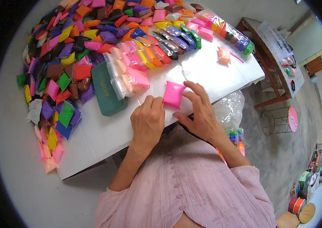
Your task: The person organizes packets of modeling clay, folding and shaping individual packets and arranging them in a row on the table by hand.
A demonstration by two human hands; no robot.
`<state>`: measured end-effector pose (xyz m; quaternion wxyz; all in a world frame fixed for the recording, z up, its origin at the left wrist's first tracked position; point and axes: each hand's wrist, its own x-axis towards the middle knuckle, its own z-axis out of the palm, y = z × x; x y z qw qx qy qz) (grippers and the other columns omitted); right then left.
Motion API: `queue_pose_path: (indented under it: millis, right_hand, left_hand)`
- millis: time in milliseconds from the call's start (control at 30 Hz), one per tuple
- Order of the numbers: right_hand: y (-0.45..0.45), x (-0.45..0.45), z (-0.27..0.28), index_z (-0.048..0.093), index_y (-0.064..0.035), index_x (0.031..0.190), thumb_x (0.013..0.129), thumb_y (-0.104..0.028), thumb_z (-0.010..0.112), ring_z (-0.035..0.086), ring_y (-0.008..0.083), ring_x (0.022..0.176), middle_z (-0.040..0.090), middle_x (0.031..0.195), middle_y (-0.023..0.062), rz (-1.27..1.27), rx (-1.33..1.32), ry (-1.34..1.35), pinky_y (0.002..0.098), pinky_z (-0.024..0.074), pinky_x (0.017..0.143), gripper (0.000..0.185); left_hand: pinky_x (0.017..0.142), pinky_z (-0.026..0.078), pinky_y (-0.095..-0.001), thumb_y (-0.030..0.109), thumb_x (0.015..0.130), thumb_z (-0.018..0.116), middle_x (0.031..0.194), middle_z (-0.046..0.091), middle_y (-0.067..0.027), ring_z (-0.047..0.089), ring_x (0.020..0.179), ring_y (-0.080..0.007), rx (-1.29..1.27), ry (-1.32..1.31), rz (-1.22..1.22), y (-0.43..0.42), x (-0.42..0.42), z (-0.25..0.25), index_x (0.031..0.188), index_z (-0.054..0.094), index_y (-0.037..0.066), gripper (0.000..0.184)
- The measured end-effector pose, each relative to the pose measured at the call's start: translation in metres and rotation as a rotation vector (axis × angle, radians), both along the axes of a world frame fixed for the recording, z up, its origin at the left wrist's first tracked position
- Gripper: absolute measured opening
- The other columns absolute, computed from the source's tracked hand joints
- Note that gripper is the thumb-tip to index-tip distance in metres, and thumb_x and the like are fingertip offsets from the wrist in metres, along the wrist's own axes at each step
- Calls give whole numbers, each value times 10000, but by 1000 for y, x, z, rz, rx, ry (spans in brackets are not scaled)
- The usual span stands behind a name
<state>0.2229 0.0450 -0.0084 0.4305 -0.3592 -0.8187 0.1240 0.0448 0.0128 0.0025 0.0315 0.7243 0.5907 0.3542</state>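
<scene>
The pink packet [174, 95] lies between the two hands on the worktop [86, 154], its slightly longer axis running away from the body. The left hand [148, 117] is the nearer: its fingers are curled together and appear clamped on the packet's left edge. The right hand [202, 114] has its fingers apart, the index at the packet's far right corner, the thumb just below its near edge.

Left of the packet sit a row of pouches [132, 78] and a green box [105, 91]; farther left spreads a colourful heap [54, 53]. Beyond the packet, to the right, lie a peach pouch [224, 55] and a pink stick [237, 57]. White sheeting covers the worktop. Well right of the packet, a stool [292, 119] stands on the grey floor [301, 152] near a wooden table [271, 99].
</scene>
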Motion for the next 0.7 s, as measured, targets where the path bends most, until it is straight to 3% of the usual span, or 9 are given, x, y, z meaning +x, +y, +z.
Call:
queue_pose_path:
  millis: [100,200,400,567,700]
  right_hand:
    - [-6,5,1,551,-47,943,724,-210,793,536,309,1110,541,1178,133,-109,145,-206,582,290,1099,364]
    - [-4,-1,2,543,-59,866,735,-150,755,549,266,1015,541,1104,98,-135,180,-243,579,305,1066,266]
    - [5,-2,-3,534,-49,837,734,-39,656,546,269,973,547,1049,91,-112,232,-202,570,291,1081,161]
    - [2,-9,-7,547,-31,849,701,-3,650,544,264,939,561,1030,93,-123,256,-163,494,370,962,183]
    - [-2,-11,-13,559,-24,855,718,5,653,551,262,908,571,1022,98,-161,287,-122,430,392,852,169]
  left_hand:
    - [636,479,-429,65,858,639,851,574,-127,613,726,-338,28,10,-13,-2,1,-2,949,613,42,97]
    - [633,478,-428,66,852,644,849,572,-127,608,716,-337,32,2,-41,-2,2,-2,938,608,42,96]
    - [624,464,-429,54,827,643,815,541,-124,584,699,-331,57,37,-95,1,2,2,882,578,39,87]
    - [623,453,-428,35,792,638,784,511,-127,565,701,-329,127,148,-97,0,8,-2,853,546,29,110]
    - [637,462,-421,28,806,643,816,539,-135,576,710,-328,101,66,-68,1,7,-1,872,549,12,115]
